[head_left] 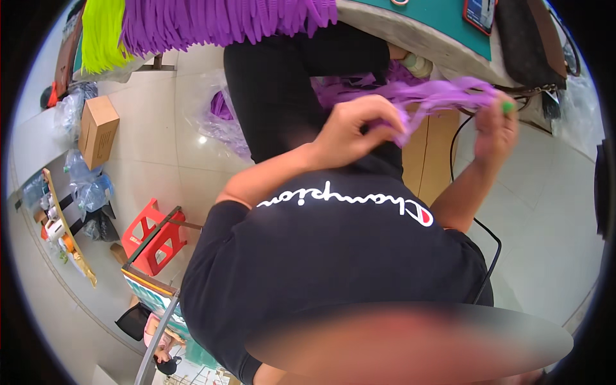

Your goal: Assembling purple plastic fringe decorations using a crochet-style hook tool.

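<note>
A bundle of thin, shiny purple strips [443, 96] stretches through the air between my two hands, blurred by motion. My left hand [351, 131] is closed on its near end, thumb and fingers curled together. Farther right, my right hand [495, 133] is raised and pinches the other end. Something small and green [507, 107] shows at that hand's fingertips. More loose purple strips [340, 93] lie beyond my left hand, beside my dark trouser leg [256, 96].
Purple notched strips [212, 25] and lime green ones [101, 35] hang over the table edge ahead. A phone [480, 14] and a dark bag [529, 45] rest on the table. Left are a carton [98, 131] and a red stool [153, 240]. A black cable [493, 240] runs at right.
</note>
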`<move>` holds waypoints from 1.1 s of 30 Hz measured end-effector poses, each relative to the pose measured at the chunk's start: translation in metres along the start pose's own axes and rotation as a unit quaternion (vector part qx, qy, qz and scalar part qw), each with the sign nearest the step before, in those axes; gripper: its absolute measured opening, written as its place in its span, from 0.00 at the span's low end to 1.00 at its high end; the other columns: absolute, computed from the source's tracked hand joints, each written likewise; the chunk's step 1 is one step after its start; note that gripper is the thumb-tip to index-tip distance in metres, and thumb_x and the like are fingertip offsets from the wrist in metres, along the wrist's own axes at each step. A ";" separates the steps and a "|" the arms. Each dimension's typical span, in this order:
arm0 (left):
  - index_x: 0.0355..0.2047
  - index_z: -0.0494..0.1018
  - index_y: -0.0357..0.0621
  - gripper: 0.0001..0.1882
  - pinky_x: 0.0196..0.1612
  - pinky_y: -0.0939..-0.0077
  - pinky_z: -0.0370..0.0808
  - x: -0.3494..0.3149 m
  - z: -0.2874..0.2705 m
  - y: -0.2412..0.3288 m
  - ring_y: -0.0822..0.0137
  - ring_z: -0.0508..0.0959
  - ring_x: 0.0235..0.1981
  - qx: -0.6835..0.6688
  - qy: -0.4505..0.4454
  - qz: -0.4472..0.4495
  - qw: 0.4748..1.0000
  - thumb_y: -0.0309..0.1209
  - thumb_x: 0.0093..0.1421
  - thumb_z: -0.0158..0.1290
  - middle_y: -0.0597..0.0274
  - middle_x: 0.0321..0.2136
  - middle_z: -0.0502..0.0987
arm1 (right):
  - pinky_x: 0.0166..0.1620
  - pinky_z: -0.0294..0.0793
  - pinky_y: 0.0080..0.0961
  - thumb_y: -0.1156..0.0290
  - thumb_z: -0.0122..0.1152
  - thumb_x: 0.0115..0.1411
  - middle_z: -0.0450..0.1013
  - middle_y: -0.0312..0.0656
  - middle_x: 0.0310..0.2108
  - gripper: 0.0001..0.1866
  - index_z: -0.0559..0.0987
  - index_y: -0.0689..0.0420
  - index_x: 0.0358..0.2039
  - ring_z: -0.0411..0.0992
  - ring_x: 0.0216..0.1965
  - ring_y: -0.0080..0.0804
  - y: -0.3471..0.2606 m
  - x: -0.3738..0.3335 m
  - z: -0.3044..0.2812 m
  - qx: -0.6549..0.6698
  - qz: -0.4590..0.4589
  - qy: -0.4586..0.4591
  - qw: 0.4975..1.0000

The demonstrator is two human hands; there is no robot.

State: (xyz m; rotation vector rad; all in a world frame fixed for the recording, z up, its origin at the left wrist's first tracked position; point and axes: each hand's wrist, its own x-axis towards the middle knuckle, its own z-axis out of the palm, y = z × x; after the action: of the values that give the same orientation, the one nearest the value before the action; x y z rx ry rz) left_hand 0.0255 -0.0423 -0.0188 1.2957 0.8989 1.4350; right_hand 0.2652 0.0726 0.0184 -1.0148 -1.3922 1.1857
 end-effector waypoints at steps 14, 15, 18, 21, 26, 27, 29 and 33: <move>0.56 0.62 0.45 0.33 0.56 0.53 0.64 -0.040 -0.018 -0.142 0.39 0.63 0.54 0.513 0.026 -0.225 0.828 0.34 0.50 0.61 0.38 0.52 0.61 | 0.30 0.58 0.15 0.62 0.59 0.61 0.64 0.26 0.24 0.12 0.73 0.59 0.32 0.60 0.27 0.14 0.062 0.017 -0.030 -0.298 0.160 -0.107 0.935; 0.53 0.66 0.45 0.29 0.54 0.55 0.65 -0.037 -0.016 -0.141 0.41 0.64 0.54 0.479 0.021 -0.197 0.855 0.34 0.51 0.61 0.40 0.52 0.63 | 0.29 0.63 0.23 0.60 0.61 0.58 0.65 0.34 0.21 0.16 0.74 0.61 0.33 0.59 0.24 0.22 0.084 0.018 -0.032 -0.291 0.151 -0.066 0.943; 0.45 0.72 0.41 0.19 0.50 0.59 0.69 -0.024 -0.013 -0.139 0.45 0.69 0.50 0.448 -0.046 -0.158 0.879 0.29 0.52 0.58 0.47 0.48 0.69 | 0.29 0.66 0.29 0.57 0.62 0.56 0.69 0.43 0.23 0.19 0.75 0.62 0.35 0.63 0.23 0.30 0.108 0.021 -0.028 -0.394 0.146 -0.030 0.907; 0.40 0.74 0.39 0.13 0.47 0.63 0.71 0.002 -0.007 -0.139 0.49 0.73 0.46 0.512 -0.110 -0.176 0.834 0.25 0.52 0.56 0.51 0.43 0.74 | 0.31 0.68 0.31 0.55 0.61 0.56 0.71 0.48 0.24 0.21 0.76 0.62 0.37 0.68 0.23 0.35 0.129 0.007 -0.023 -0.400 0.133 -0.110 0.900; 0.43 0.73 0.38 0.15 0.48 0.64 0.71 0.060 0.027 -0.146 0.50 0.75 0.45 0.254 -0.090 -0.258 0.928 0.21 0.52 0.53 0.49 0.43 0.75 | 0.29 0.67 0.30 0.60 0.61 0.56 0.73 0.40 0.24 0.17 0.78 0.61 0.37 0.68 0.25 0.28 0.167 -0.027 0.005 -0.266 0.220 -0.219 0.912; 0.44 0.73 0.38 0.17 0.50 0.65 0.70 0.067 0.031 -0.151 0.50 0.74 0.47 0.184 -0.070 -0.257 0.946 0.20 0.52 0.52 0.48 0.44 0.75 | 0.29 0.67 0.28 0.62 0.62 0.55 0.73 0.38 0.25 0.16 0.78 0.61 0.37 0.68 0.25 0.26 0.169 -0.028 0.012 -0.225 0.272 -0.183 0.918; 0.46 0.72 0.39 0.18 0.51 0.65 0.70 0.075 0.032 -0.164 0.50 0.74 0.48 0.210 -0.072 -0.166 0.961 0.20 0.53 0.52 0.48 0.45 0.75 | 0.30 0.67 0.26 0.67 0.62 0.53 0.73 0.37 0.25 0.13 0.79 0.61 0.37 0.68 0.27 0.24 0.195 -0.025 0.005 -0.187 0.369 -0.114 0.903; 0.50 0.71 0.43 0.21 0.55 0.63 0.68 0.060 0.021 -0.171 0.48 0.73 0.50 0.289 -0.085 -0.025 0.953 0.20 0.54 0.50 0.47 0.46 0.74 | 0.31 0.68 0.29 0.68 0.62 0.52 0.74 0.40 0.26 0.12 0.79 0.61 0.35 0.69 0.27 0.28 0.242 -0.011 -0.003 -0.140 0.364 -0.013 0.921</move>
State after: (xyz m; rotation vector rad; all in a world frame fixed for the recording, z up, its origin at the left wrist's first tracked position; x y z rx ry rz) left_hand 0.0783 0.0587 -0.1616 1.7780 1.2769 1.0283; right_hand 0.2680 0.1030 -0.2219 -1.8284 -1.2532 1.5484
